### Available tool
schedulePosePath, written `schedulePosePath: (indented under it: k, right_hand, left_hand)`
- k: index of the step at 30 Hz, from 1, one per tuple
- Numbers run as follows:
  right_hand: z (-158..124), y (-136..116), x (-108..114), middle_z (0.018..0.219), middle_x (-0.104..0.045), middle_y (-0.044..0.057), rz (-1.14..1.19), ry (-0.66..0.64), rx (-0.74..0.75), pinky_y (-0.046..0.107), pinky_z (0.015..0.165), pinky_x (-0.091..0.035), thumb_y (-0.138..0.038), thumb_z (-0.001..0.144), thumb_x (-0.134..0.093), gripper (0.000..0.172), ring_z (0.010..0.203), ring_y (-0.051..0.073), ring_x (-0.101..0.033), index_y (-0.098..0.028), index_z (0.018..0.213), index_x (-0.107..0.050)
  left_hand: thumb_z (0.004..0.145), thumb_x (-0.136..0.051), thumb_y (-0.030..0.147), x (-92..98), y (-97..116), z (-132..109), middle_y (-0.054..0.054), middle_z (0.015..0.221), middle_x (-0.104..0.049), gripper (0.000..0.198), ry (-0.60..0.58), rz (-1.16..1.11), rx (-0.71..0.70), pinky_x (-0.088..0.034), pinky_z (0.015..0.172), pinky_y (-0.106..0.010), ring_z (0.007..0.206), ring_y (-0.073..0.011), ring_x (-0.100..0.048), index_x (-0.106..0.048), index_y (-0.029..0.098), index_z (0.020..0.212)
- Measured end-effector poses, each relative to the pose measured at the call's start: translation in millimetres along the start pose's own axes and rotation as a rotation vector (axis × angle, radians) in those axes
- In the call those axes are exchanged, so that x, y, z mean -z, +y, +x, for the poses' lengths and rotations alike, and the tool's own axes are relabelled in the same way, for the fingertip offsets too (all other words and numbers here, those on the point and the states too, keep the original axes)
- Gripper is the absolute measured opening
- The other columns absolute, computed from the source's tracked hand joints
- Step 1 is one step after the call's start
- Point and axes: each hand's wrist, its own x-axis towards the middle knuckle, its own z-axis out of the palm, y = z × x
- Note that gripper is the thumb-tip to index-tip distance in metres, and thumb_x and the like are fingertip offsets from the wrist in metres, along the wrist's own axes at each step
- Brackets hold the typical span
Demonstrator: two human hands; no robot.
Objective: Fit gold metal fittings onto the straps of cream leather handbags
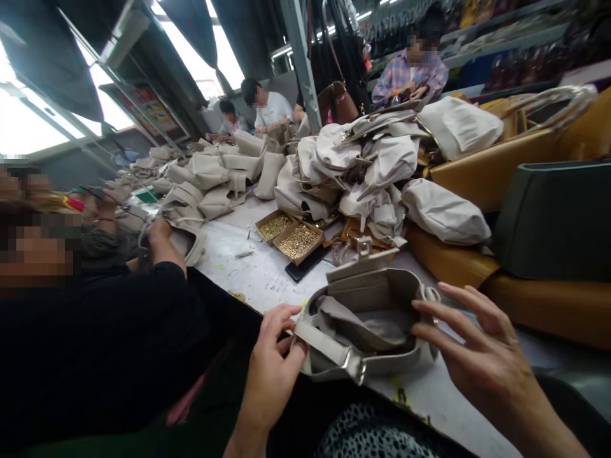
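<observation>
A light grey handbag [401, 359] sits at the table's near edge, its mouth open towards me and its grey lining showing. A strap with a metal buckle [356, 364] crosses its near left side. My left hand [274, 359] grips the bag's left end, thumb and fingers around the strap's base. Spread fingers of my right hand [482, 343] touch the bag's right rim beside a small strap loop [429, 295]. Behind the bag stands its raised flap [363, 264] with a metal clasp.
Two small boxes of gold-coloured metal pieces [300, 242] stand beyond the bag, by a dark phone-like slab [305, 266]. Pale bags [372, 159] are heaped behind. Brown bags [548, 305] and a dark green bag [556, 219] lie right. A co-worker [119, 331] sits close on the left.
</observation>
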Motion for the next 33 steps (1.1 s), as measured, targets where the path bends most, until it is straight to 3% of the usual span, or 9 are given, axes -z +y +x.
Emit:
schedulePosePath:
  k: [5,8,12,15,18,20,24,28,33]
  right_hand:
    - [5,4,-8,0.134,-0.066,0.007,0.109,0.060,-0.069,0.045,0.098,-0.051,-0.001,0.093,-0.058,0.025,0.124,0.029,-0.056,-0.022,0.100,-0.069]
    - [3,2,-10,0.141,-0.058,0.012,0.308,0.053,-0.153,0.043,0.090,-0.054,-0.003,0.094,-0.050,0.024,0.120,0.028,-0.059,-0.020,0.100,-0.065]
    - [-5,-3,-9,0.145,-0.052,0.014,0.439,0.052,-0.279,0.047,0.096,-0.051,-0.019,0.094,-0.063,0.006,0.124,0.031,-0.057,-0.020,0.099,-0.062]
    - [-11,-6,-9,0.147,-0.050,0.012,0.431,0.089,-0.367,0.044,0.099,-0.050,-0.014,0.096,-0.062,0.011,0.119,0.026,-0.059,-0.021,0.105,-0.063]
    - [-15,-6,-8,0.151,-0.048,0.009,0.453,0.044,-0.359,0.042,0.097,-0.050,-0.004,0.100,-0.047,0.036,0.122,0.023,-0.056,-0.026,0.121,-0.067]
    - [-15,-6,-8,0.152,-0.049,0.007,0.431,0.056,-0.338,0.044,0.098,-0.049,-0.002,0.100,-0.045,0.042,0.125,0.025,-0.052,-0.028,0.123,-0.068]
    - [-11,-9,-13,0.150,-0.052,0.010,0.428,0.096,-0.307,0.051,0.100,-0.046,0.001,0.099,-0.043,0.047,0.127,0.028,-0.050,-0.026,0.132,-0.063]
    - [-13,-9,-15,0.152,-0.050,0.012,0.464,0.146,-0.321,0.054,0.101,-0.045,0.001,0.099,-0.041,0.053,0.131,0.030,-0.048,-0.026,0.141,-0.057]
    - [-17,-5,-11,0.157,-0.041,0.013,0.510,0.140,-0.346,0.055,0.109,-0.041,0.001,0.097,-0.040,0.058,0.138,0.031,-0.041,-0.022,0.149,-0.050]
  left_hand:
    - [0.093,-0.065,0.029,23.9,39,-7,-0.005,0.100,-0.066,0.014,-0.516,0.425,-0.237,-0.055,0.079,-0.025,0.090,-0.0171,-0.065,-0.071,0.023,0.105]
    - [0.097,-0.059,0.025,21.2,67,0,-0.003,0.087,-0.065,0.019,-0.657,0.425,-0.384,-0.051,0.072,-0.021,0.080,-0.0139,-0.063,-0.069,0.020,0.082]
    - [0.096,-0.058,0.017,-15.9,92,6,-0.003,0.095,-0.067,0.012,-0.747,0.296,-0.533,-0.051,0.080,-0.020,0.087,-0.0128,-0.065,-0.069,0.019,0.089]
    - [0.094,-0.061,0.016,-49.5,98,15,-0.004,0.116,-0.069,0.018,-0.913,0.344,-0.509,-0.051,0.097,-0.023,0.108,-0.0149,-0.065,-0.069,0.021,0.110]
    - [0.094,-0.061,0.017,-74.9,96,29,-0.007,0.126,-0.068,0.025,-0.903,0.584,-0.526,-0.050,0.106,-0.034,0.119,-0.0214,-0.063,-0.069,0.019,0.118]
    - [0.094,-0.060,0.021,-88.5,96,37,-0.011,0.120,-0.071,0.024,-0.883,0.773,-0.579,-0.053,0.101,-0.041,0.114,-0.0269,-0.065,-0.070,0.015,0.115]
    - [0.091,-0.063,0.027,-116.2,100,45,-0.017,0.100,-0.076,0.024,-1.017,1.078,-0.684,-0.058,0.088,-0.045,0.096,-0.0334,-0.072,-0.075,0.010,0.102]
    - [0.086,-0.068,0.034,-139.5,103,52,-0.021,0.104,-0.077,0.033,-1.123,1.153,-0.608,-0.058,0.084,-0.043,0.095,-0.0366,-0.073,-0.075,0.009,0.106]
    - [0.084,-0.068,0.038,-158.0,96,72,-0.011,0.116,-0.075,0.040,-1.231,0.859,-0.446,-0.057,0.086,-0.033,0.099,-0.0266,-0.072,-0.070,0.017,0.118]
